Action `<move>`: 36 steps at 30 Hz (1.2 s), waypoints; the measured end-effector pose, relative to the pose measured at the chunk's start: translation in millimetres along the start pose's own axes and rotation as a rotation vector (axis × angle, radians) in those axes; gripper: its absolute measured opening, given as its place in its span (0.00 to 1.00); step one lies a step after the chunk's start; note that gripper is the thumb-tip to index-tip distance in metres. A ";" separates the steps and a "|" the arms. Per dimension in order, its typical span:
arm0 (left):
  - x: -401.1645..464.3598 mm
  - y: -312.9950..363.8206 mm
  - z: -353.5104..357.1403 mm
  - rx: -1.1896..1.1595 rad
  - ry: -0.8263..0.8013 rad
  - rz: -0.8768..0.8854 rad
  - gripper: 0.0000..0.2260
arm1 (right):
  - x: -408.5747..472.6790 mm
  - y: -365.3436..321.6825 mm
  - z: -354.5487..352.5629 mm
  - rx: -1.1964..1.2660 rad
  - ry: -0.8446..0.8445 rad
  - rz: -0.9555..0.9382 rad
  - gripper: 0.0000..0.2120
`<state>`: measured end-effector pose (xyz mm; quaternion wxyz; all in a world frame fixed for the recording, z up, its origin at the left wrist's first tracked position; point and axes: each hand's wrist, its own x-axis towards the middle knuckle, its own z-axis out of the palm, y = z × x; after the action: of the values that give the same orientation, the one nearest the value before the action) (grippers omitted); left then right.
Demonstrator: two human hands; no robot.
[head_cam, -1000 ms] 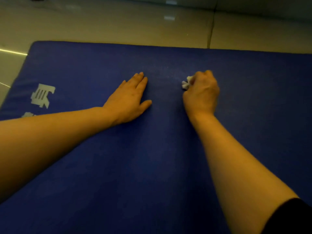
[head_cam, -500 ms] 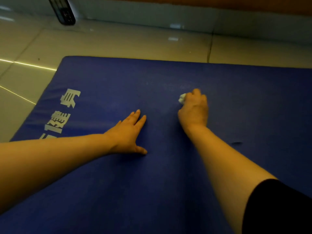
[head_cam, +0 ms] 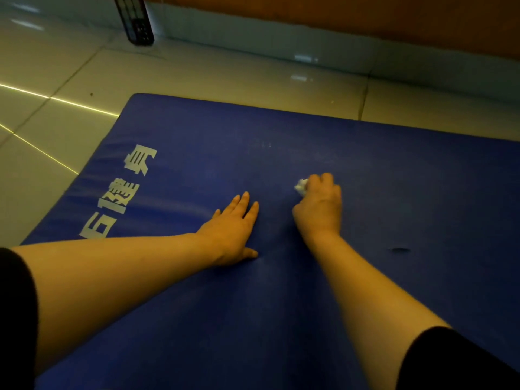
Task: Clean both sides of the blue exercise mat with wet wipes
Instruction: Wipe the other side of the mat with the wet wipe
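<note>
Hands on a blue exercise mat (head_cam: 281, 319), one wiping, one braced.

Spread flat on a pale tiled floor (head_cam: 197, 77), the mat fills most of the view, its far-left corner and far edge visible. The right hand (head_cam: 318, 209) is clenched around a crumpled white wet wipe (head_cam: 301, 186), which pokes out past the knuckles and presses on the mat near its middle. The left hand (head_cam: 233, 232) lies released, palm down and fingers straight, on the mat just beside the right hand, toward the left edge. White printed characters (head_cam: 121, 192) run along the mat's left edge. A small dark mark (head_cam: 399, 250) sits on the mat to the right of the right forearm. A dark slatted object (head_cam: 138, 21) stands on the floor beyond the far-left corner, by the wall.
</note>
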<state>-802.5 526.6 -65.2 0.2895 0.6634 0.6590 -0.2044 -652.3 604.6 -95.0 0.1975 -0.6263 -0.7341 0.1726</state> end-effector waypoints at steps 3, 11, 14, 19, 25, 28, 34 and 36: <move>-2.1 3.3 -0.6 -0.011 0.010 -0.018 0.45 | -31.2 -28.7 18.1 -0.002 -0.201 -0.261 0.08; -25.3 1.9 11.1 0.022 -0.091 0.027 0.40 | -5.6 43.0 -14.7 -0.051 0.026 -0.036 0.01; -39.9 2.0 24.3 0.085 -0.086 0.046 0.38 | -34.5 17.1 -5.9 -0.020 0.017 -0.094 0.03; -47.1 8.0 26.7 0.071 -0.103 0.020 0.38 | -85.8 -11.7 8.5 0.016 -0.239 -0.400 0.07; -44.4 6.7 33.6 0.025 -0.074 0.022 0.39 | -61.1 33.7 -23.0 -0.051 -0.016 0.046 0.02; -47.9 6.9 41.3 -0.031 0.004 0.021 0.39 | -89.8 -10.7 -10.5 -0.071 -0.104 -0.071 0.09; -48.0 2.4 44.7 -0.108 0.066 0.031 0.38 | -111.7 -25.4 -3.1 -0.078 -0.375 -0.280 0.14; -48.3 2.4 44.6 -0.068 0.059 0.012 0.38 | -98.0 -2.8 -14.6 -0.113 -0.290 -0.150 0.06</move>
<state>-797.4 461.0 -66.8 0.2933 0.6628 0.6700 -0.1606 -633.8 507.4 -88.2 0.0663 -0.5485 -0.8080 0.2046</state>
